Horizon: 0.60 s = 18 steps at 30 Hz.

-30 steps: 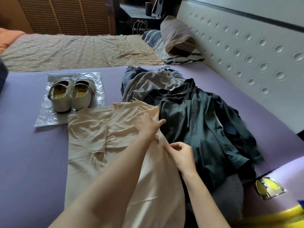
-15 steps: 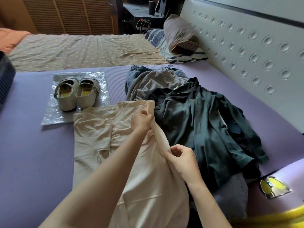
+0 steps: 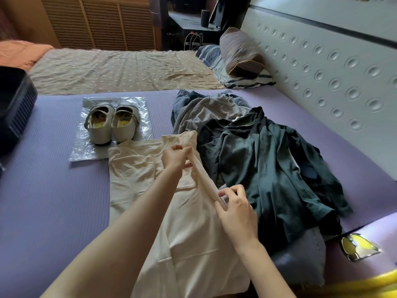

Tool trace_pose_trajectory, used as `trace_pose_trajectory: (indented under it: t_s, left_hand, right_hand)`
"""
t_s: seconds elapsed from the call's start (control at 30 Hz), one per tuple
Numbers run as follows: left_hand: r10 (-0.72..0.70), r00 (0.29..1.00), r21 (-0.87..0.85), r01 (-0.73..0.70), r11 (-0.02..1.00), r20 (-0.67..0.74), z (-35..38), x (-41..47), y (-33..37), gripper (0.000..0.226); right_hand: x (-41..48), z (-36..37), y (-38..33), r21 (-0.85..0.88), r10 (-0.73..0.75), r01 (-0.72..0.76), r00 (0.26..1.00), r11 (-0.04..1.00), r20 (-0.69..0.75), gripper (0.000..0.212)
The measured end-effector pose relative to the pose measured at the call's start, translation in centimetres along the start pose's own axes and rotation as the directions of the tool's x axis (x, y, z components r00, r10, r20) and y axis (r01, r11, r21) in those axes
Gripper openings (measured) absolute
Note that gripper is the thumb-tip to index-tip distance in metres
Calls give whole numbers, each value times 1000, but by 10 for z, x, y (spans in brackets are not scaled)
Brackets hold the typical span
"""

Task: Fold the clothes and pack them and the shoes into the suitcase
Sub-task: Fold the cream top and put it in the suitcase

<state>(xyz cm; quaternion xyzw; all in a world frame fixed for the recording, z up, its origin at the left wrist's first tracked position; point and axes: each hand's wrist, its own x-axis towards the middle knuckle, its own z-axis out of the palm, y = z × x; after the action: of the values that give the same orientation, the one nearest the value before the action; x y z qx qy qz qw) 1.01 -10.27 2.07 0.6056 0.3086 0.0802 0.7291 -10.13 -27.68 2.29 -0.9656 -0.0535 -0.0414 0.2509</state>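
I have the cream top (image 3: 137, 175) laid flat on the purple mat (image 3: 53, 190), its neck end pointing away from me and its hem end under my forearms. My left hand (image 3: 175, 157) is curled around the top's right-hand edge up near the shoulder, fingers and thumb closed on the fabric. My right hand (image 3: 236, 211) pinches that same edge lower down, between thumb and fingertips, so the cloth is lifted into a taut ridge running from one hand to the other. Just right of the top, touching it, lies the heap of unfolded clothes: a dark green garment (image 3: 268, 160) on top and a grey one (image 3: 206, 112) behind it. The pale shoes (image 3: 123, 131) stand side by side on a clear plastic sheet (image 3: 86, 151) just beyond the top's left shoulder (their heels touch the fabric, or very nearly). A black ribbed case (image 3: 15, 108) sits at the mat's far left edge, well apart from the clothes.
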Motion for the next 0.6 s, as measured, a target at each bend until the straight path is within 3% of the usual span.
trace_pose_trajectory:
  t_s: [0.2,0.3,0.37,0.47,0.6]
  left_hand:
    - [-6,1000,-31,7,999,27,-2,-2,1,35]
    - [-8,1000,-51,9,999,19,-2,-1,0,33]
    - [-24,999,-73,25,997,24,-4,1,-1,32]
    - [-38,999,-83,41,996,38,-9,3,-1,28]
    - [-33,997,-113,40,993,65,-25,4,2,20]
  right_hand:
    - [-3,3,4,8,86,-86,992,996,-97,13]
    - [-3,-1,6,278,208,-191,977,941,-33,9]
    - [-5,-7,4,359,248,-216,968,908,-47,9]
    - [-12,-16,-6,292,172,-139,981,946,-92,13]
    - [-19,-18,-38,190,23,-19,1000,981,-16,18]
